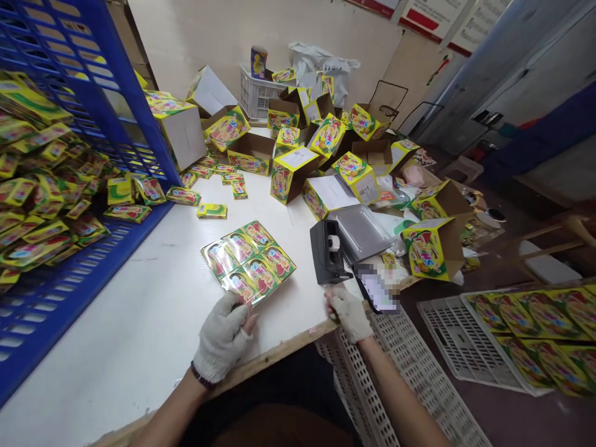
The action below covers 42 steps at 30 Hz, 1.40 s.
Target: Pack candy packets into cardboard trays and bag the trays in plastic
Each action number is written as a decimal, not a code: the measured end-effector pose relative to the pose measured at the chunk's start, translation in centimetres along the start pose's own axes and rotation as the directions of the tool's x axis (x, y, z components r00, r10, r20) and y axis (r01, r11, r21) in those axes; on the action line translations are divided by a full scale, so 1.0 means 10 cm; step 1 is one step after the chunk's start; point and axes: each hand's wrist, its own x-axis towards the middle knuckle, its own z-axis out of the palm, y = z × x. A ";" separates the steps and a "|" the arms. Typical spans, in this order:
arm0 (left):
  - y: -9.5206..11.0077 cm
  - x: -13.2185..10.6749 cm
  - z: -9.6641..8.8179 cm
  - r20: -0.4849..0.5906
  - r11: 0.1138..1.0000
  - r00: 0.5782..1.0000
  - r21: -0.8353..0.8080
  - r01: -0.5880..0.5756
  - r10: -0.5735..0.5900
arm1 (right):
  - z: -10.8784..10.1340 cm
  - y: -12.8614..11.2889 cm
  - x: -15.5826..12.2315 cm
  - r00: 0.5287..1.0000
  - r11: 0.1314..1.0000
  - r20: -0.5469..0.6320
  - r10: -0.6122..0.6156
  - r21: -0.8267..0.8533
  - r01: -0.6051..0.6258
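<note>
A flat, shiny pack of small yellow-green printed boxes (249,261), set side by side in rows, lies on the white table. My left hand (223,338), in a white knit glove with bare fingertips, is closed at the pack's near corner. Just in front of a black tape dispenser (321,254) with a white roll is my right hand (349,315), gloved the same way. Its fingers are pinched together; whatever is between them is too small to make out. Loose small boxes (212,211) lie beyond the pack.
A blue crate (158,155) heaped with small boxes stands at left. Several yellow cartons (291,174), many open, crowd the table's back. Right of the dispenser are a grey plastic tray (361,233) and a phone (379,292). White crates (460,341) stand low at right.
</note>
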 end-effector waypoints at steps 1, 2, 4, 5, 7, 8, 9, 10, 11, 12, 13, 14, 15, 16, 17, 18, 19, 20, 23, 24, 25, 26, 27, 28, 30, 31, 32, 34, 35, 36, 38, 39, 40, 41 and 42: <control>0.01 0.03 0.00 0.023 0.999 1.000 0.046 0.017 -0.018 | 0.08 -0.03 -0.06 0.997 1.000 0.074 -0.010 0.011 0.009; 0.02 0.05 0.00 0.027 0.995 0.999 0.092 0.030 -0.033 | 0.16 -0.07 -0.13 0.987 0.999 0.157 -0.034 0.035 0.029; 0.04 0.07 0.04 -0.019 0.990 0.999 0.136 0.030 -0.028 | 0.36 -0.17 -0.24 0.942 0.988 0.310 -0.125 0.130 0.089; 0.04 0.06 0.07 -0.046 0.991 0.999 0.132 0.014 -0.008 | 0.46 -0.23 -0.29 0.912 0.975 0.369 -0.179 0.190 0.114; 0.03 0.02 0.12 -0.083 0.994 0.996 0.106 -0.026 0.035 | 0.64 -0.32 -0.34 0.859 0.953 0.450 -0.243 0.277 0.125; 0.03 -0.01 0.13 -0.091 0.994 0.995 0.098 -0.037 0.046 | 0.72 -0.36 -0.34 0.836 0.950 0.487 -0.252 0.290 0.117; 0.02 -0.03 0.14 -0.095 0.994 0.994 0.098 -0.039 0.048 | 0.79 -0.37 -0.33 0.813 0.952 0.525 -0.250 0.286 0.109; 0.01 -0.05 0.14 -0.095 0.994 0.995 0.100 -0.035 0.044 | 0.86 -0.38 -0.32 0.794 0.957 0.558 -0.242 0.270 0.102; 0.01 -0.06 0.14 -0.100 0.995 0.994 0.099 -0.029 0.039 | 0.91 -0.36 -0.29 0.783 0.962 0.577 -0.233 0.253 0.100; 0.02 -0.07 0.14 -0.107 0.995 0.994 0.096 -0.024 0.034 | 0.96 -0.33 -0.26 0.778 0.967 0.587 -0.223 0.234 0.101; 0.02 -0.08 0.13 -0.114 0.996 0.993 0.088 -0.015 0.025 | 1.00 -0.30 -0.24 0.781 0.971 0.587 -0.214 0.216 0.104; 0.03 -0.08 0.12 -0.123 0.997 0.992 0.078 -0.003 0.012 | 1.03 -0.26 -0.21 0.788 0.975 0.581 -0.204 0.197 0.107; 0.04 -0.08 0.11 -0.134 0.998 0.991 0.068 0.008 0.001 | 1.05 -0.22 -0.19 0.797 0.978 0.572 -0.193 0.181 0.107; 0.05 -0.08 0.11 -0.143 0.998 0.990 0.063 0.010 -0.001 | 1.07 -0.19 -0.18 0.806 0.980 0.562 -0.183 0.168 0.105; 0.05 -0.08 0.10 -0.139 0.998 0.990 0.070 0.006 0.004 | 1.08 -0.16 -0.18 0.814 0.982 0.555 -0.175 0.159 0.103; 0.06 -0.08 0.09 -0.118 0.996 0.993 0.092 0.000 0.011 | 1.09 -0.14 -0.17 0.819 0.983 0.549 -0.170 0.149 0.104; 0.06 -0.08 0.08 -0.073 0.991 0.997 0.131 -0.008 0.017 | 1.10 -0.12 -0.18 0.822 0.984 0.544 -0.169 0.140 0.110; 0.07 -0.08 0.06 -0.010 0.984 1.000 0.177 -0.015 0.017 | 1.11 -0.11 -0.18 0.822 0.984 0.542 -0.173 0.131 0.121; 0.14 -0.04 0.01 0.153 0.964 0.985 0.263 0.036 -0.078 | 1.13 -0.11 -0.19 0.832 0.984 0.526 -0.176 0.070 0.164; 0.17 -0.02 0.00 0.172 0.962 0.977 0.263 0.075 -0.123 | 1.14 -0.11 -0.19 0.845 0.987 0.514 -0.152 0.031 0.158; 0.20 0.01 -0.01 0.177 0.960 0.970 0.255 0.119 -0.167 | 1.15 -0.12 -0.18 0.859 0.990 0.498 -0.116 -0.013 0.142; 0.23 0.03 -0.01 0.172 0.955 0.963 0.248 0.163 -0.209 | 1.16 -0.12 -0.17 0.873 0.991 0.481 -0.078 -0.056 0.120; 0.26 0.06 0.00 0.164 0.948 0.956 0.247 0.198 -0.243 | 1.17 -0.13 -0.16 0.884 0.991 0.465 -0.043 -0.090 0.095; 0.28 0.08 0.01 0.153 0.941 0.951 0.255 0.223 -0.267 | 1.18 -0.13 -0.15 0.891 0.991 0.455 -0.015 -0.109 0.072; 0.29 0.10 0.05 0.116 0.926 0.948 0.277 0.256 -0.297 | 1.20 -0.13 -0.13 0.891 0.993 0.453 0.011 -0.110 0.044; 0.29 0.11 0.07 0.095 0.921 0.947 0.281 0.269 -0.305 | 1.21 -0.13 -0.11 0.888 0.994 0.459 0.021 -0.108 0.032; 0.28 0.10 0.08 0.077 0.922 0.949 0.273 0.275 -0.306 | 1.21 -0.13 -0.10 0.884 0.994 0.467 0.031 -0.106 0.021; 0.25 0.08 0.10 0.047 0.933 0.955 0.233 0.274 -0.293 | 1.22 -0.13 -0.09 0.873 0.995 0.486 0.041 -0.099 0.008; 0.23 0.06 0.11 0.036 0.941 0.959 0.204 0.269 -0.282 | 1.21 -0.12 -0.09 0.868 0.996 0.494 0.042 -0.093 0.004; 0.21 0.05 0.11 0.027 0.950 0.963 0.172 0.261 -0.269 | 1.20 -0.12 -0.09 0.866 0.997 0.499 0.040 -0.082 0.001; 0.17 0.01 0.11 0.006 0.967 0.972 0.104 0.232 -0.234 | 1.16 -0.11 -0.12 0.865 0.999 0.501 0.031 -0.053 -0.005; 0.15 0.00 0.11 -0.005 0.975 0.978 0.078 0.209 -0.209 | 1.14 -0.10 -0.14 0.866 0.999 0.499 0.025 -0.040 -0.006; 0.14 -0.01 0.12 -0.014 0.981 0.983 0.061 0.183 -0.182 | 1.10 -0.10 -0.16 0.865 1.000 0.501 0.019 -0.024 -0.008; 0.12 -0.02 0.12 -0.025 0.985 0.987 0.055 0.161 -0.160 | 1.07 -0.11 -0.19 0.862 1.000 0.506 0.014 -0.004 -0.014; 0.11 -0.03 0.13 -0.036 0.987 0.989 0.056 0.148 -0.146 | 1.04 -0.11 -0.22 0.856 0.999 0.516 0.012 0.020 -0.026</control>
